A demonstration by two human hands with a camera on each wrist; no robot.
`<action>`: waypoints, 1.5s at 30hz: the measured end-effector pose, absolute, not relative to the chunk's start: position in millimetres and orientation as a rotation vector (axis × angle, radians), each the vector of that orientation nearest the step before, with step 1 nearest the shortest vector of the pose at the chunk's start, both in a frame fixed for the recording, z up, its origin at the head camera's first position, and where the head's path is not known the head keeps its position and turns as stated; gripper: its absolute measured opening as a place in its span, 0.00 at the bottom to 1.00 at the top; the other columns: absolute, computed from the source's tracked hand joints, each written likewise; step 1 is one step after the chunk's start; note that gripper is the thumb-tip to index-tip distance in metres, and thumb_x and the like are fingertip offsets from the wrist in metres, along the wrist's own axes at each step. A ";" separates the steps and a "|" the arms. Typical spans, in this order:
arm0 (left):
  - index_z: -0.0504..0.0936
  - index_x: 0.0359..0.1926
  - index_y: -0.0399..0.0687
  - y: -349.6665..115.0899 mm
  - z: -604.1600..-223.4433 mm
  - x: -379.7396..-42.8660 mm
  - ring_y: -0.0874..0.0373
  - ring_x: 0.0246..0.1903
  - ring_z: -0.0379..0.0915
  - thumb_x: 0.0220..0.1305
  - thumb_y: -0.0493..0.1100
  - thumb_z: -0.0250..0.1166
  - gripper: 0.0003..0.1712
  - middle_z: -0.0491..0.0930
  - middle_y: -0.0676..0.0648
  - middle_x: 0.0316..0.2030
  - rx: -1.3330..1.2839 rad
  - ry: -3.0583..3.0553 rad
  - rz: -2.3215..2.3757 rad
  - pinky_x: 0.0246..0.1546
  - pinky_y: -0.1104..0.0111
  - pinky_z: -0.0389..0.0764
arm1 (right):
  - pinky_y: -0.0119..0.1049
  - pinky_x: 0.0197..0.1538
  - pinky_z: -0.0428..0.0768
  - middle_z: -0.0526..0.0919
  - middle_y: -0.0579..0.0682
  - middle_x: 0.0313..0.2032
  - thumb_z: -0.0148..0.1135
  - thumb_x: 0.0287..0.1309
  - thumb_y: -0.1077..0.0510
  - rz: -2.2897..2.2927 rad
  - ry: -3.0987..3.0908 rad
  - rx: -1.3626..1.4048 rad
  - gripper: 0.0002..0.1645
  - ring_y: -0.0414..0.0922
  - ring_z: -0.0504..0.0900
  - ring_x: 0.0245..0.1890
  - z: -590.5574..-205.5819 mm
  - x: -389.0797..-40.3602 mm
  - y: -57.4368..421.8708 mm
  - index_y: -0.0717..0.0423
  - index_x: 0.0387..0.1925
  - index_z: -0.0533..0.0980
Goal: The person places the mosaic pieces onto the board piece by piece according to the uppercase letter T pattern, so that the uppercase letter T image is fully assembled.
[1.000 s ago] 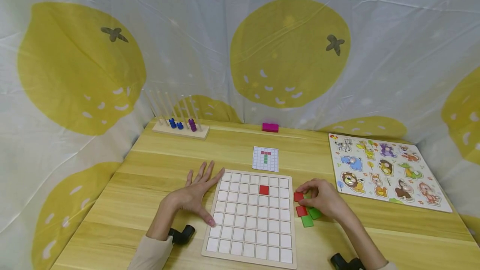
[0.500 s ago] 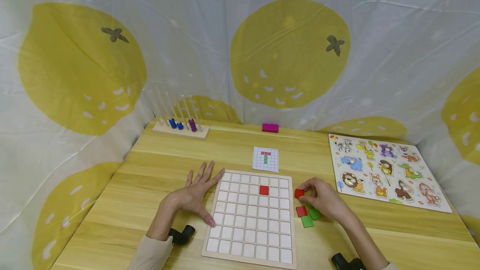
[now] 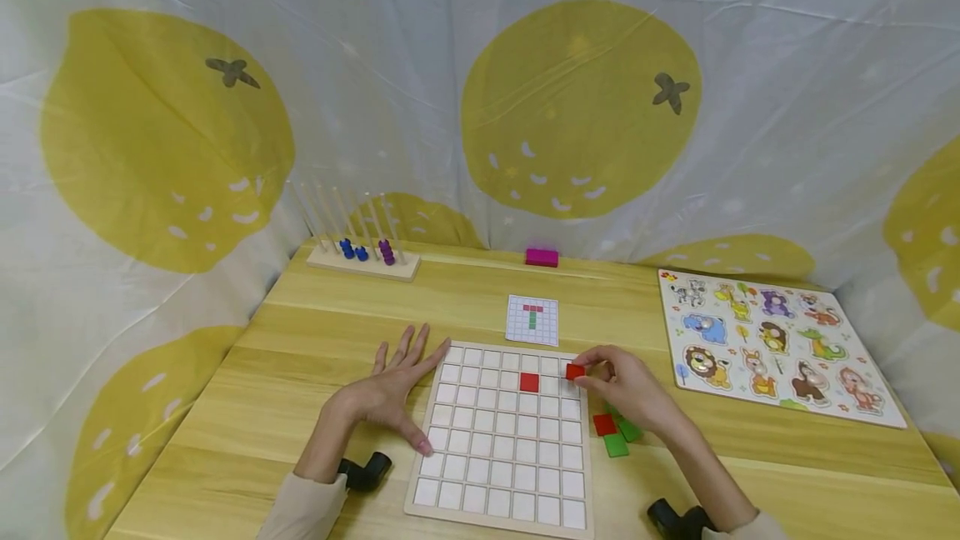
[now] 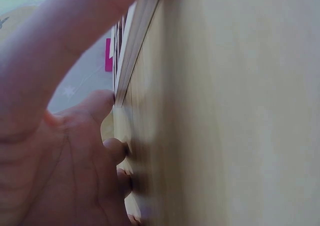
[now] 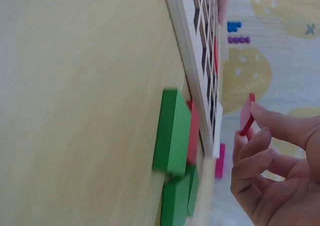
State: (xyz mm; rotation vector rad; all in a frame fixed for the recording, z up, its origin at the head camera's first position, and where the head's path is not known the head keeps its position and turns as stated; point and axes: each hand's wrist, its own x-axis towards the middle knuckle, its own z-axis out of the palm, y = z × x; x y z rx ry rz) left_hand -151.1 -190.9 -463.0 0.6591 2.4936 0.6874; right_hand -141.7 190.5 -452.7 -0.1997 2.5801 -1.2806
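My right hand (image 3: 626, 386) pinches a red square tile (image 3: 574, 372) between thumb and fingers, over the upper right edge of the wooden grid board (image 3: 489, 515). In the right wrist view the same red tile (image 5: 247, 114) is tilted and held off the board. Another red tile (image 3: 528, 382) sits in a cell of the second row. With fingers spread, my left hand (image 3: 386, 398) rests along the board's left edge, thumb and index finger touching its frame. Right of the board lie a loose red tile (image 3: 604, 425) and several green tiles (image 3: 617, 445).
A pattern card (image 3: 532, 320) with a red and green T lies behind the board. Farther back are a peg stand with beads (image 3: 363, 263) and a magenta block (image 3: 542, 257). An animal puzzle board (image 3: 780, 348) occupies the right side. A lemon-print curtain hangs behind the table.
My right hand has lifted one red tile from the loose pile and carried it left to the board's upper right edge. The left hand has stayed in place.
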 end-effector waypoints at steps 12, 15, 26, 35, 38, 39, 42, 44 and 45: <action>0.39 0.84 0.52 -190.8 -462.2 -150.4 0.33 0.80 0.12 0.33 0.61 0.87 0.86 0.20 0.33 0.81 0.652 2.513 0.668 0.74 0.31 0.19 | 0.27 0.25 0.66 0.80 0.49 0.28 0.73 0.61 0.60 -1.412 2.486 -0.234 0.11 0.39 0.67 0.22 -451.1 -149.6 146.6 0.57 0.45 0.84; 0.39 0.84 0.51 -190.8 -462.7 -150.8 0.33 0.80 0.12 0.33 0.61 0.87 0.86 0.20 0.33 0.81 0.656 2.512 0.671 0.74 0.31 0.19 | 0.27 0.24 0.66 0.79 0.49 0.25 0.73 0.60 0.61 -1.429 2.467 -0.256 0.11 0.39 0.66 0.21 -454.3 -151.2 138.5 0.59 0.45 0.84; 0.40 0.84 0.52 -190.1 -462.6 -151.5 0.33 0.80 0.12 0.32 0.61 0.88 0.86 0.21 0.33 0.81 0.656 2.520 0.665 0.75 0.31 0.20 | 0.29 0.29 0.71 0.87 0.50 0.35 0.77 0.56 0.61 -1.395 2.501 -0.239 0.11 0.42 0.73 0.27 -457.2 -152.7 116.5 0.58 0.41 0.86; 0.41 0.84 0.51 -189.3 -460.6 -150.7 0.32 0.80 0.13 0.33 0.60 0.88 0.85 0.21 0.33 0.81 0.657 2.522 0.676 0.74 0.30 0.21 | 0.29 0.32 0.72 0.87 0.47 0.33 0.79 0.53 0.62 -1.311 2.570 -0.281 0.10 0.41 0.75 0.30 -457.6 -155.7 107.6 0.57 0.38 0.87; 0.41 0.84 0.51 -189.1 -459.8 -150.5 0.32 0.80 0.14 0.33 0.60 0.88 0.85 0.22 0.33 0.81 0.655 2.526 0.670 0.74 0.30 0.22 | 0.30 0.33 0.75 0.87 0.48 0.33 0.79 0.53 0.63 -1.296 2.573 -0.307 0.10 0.41 0.77 0.30 -457.4 -156.3 105.2 0.58 0.37 0.87; 0.42 0.84 0.50 -189.1 -459.7 -150.3 0.32 0.80 0.14 0.33 0.60 0.88 0.85 0.22 0.32 0.81 0.655 2.526 0.669 0.74 0.30 0.22 | 0.30 0.33 0.75 0.87 0.48 0.33 0.79 0.52 0.63 -1.290 2.575 -0.315 0.09 0.40 0.77 0.29 -457.1 -156.4 104.3 0.58 0.37 0.87; 0.41 0.84 0.50 -189.0 -459.7 -149.9 0.32 0.80 0.14 0.34 0.60 0.88 0.85 0.22 0.32 0.81 0.657 2.528 0.662 0.74 0.30 0.22 | 0.31 0.31 0.75 0.87 0.47 0.32 0.78 0.52 0.63 -1.264 2.580 -0.315 0.09 0.41 0.76 0.26 -456.9 -157.1 101.8 0.57 0.37 0.87; 0.41 0.84 0.50 -188.9 -460.0 -149.7 0.32 0.80 0.14 0.34 0.61 0.87 0.85 0.22 0.32 0.81 0.660 2.529 0.662 0.74 0.29 0.22 | 0.32 0.30 0.75 0.87 0.47 0.32 0.79 0.52 0.63 -1.250 2.587 -0.307 0.10 0.41 0.76 0.26 -456.6 -157.5 100.5 0.56 0.37 0.87; 0.41 0.84 0.50 -188.8 -460.2 -149.7 0.32 0.80 0.14 0.34 0.61 0.87 0.85 0.22 0.32 0.81 0.661 2.529 0.663 0.74 0.29 0.22 | 0.32 0.30 0.75 0.87 0.47 0.32 0.79 0.52 0.63 -1.248 2.588 -0.299 0.10 0.41 0.76 0.26 -456.4 -157.5 100.1 0.56 0.37 0.87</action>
